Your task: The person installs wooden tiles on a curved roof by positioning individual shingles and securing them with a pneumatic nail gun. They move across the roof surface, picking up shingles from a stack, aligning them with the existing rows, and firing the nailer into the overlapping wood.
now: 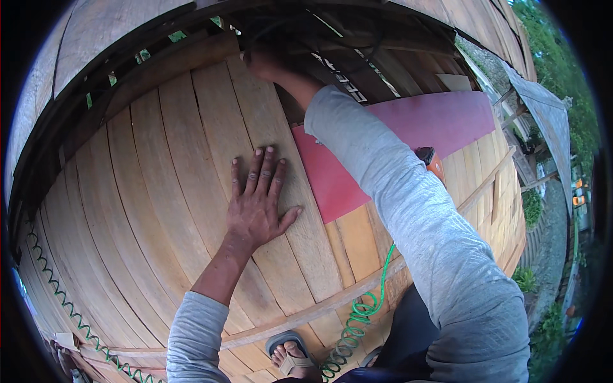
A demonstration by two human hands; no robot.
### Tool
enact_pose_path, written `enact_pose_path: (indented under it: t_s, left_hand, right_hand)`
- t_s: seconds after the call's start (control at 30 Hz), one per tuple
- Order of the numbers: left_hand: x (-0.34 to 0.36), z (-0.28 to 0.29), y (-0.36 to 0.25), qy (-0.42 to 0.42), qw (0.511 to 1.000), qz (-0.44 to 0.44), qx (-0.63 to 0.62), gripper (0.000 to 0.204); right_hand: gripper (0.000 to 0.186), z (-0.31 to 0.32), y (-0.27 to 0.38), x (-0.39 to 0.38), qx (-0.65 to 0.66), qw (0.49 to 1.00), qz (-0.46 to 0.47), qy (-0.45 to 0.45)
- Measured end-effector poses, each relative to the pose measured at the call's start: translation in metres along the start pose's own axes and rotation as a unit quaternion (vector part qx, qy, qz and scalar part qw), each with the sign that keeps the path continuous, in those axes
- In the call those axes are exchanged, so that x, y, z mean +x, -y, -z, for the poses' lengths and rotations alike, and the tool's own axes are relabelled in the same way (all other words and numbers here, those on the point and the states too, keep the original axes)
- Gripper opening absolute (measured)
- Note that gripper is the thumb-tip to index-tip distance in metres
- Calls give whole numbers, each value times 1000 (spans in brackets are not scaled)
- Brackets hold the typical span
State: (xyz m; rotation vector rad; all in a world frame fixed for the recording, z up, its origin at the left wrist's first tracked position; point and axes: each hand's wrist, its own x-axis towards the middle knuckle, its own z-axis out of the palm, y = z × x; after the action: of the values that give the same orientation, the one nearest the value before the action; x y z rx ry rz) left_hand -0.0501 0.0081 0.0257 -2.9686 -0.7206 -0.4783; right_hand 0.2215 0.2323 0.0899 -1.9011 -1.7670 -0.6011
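My left hand [257,214] lies flat with fingers spread on a wide wooden plank [290,255], the right-hand one in a row of fitted boards [153,185]. My right arm stretches far forward, and my right hand [263,62] is at the far end of this plank, beside a dark gap. Shadow and blur hide its fingers, so what it grips, if anything, cannot be made out. A red sheet [332,185] runs along the plank's right side and on under my right sleeve. Just right of that sleeve an orange and black object [434,163] is partly hidden.
A green coiled hose [351,332] rises near my sandalled foot [290,357]; another coiled hose [70,303] lies at the left. A long wooden strip [294,319] crosses the boards near me. Weathered boards [108,32] curve over the far side. Trees [552,57] stand outside at right.
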Motion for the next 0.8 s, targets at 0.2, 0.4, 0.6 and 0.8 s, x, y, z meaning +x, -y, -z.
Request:
enact_pose_path:
  t_s: [0.2,0.4,0.6,0.8]
  left_hand:
    - [-16,14,17,18,999,13,49,94]
    - [-11,8,10,15,999,10,36,95]
    - [-12,8,11,18,999,11,34,96]
    - [-15,12,13,36,998,17,46,94]
  right_hand:
    - [28,137,12,-134,322,938,8,129]
    - [73,204,-58,-177,67,989,-105,-77]
    - [141,139,-78,-167,-29,993,107,47]
    - [143,103,-80,-105,-54,994,19,93]
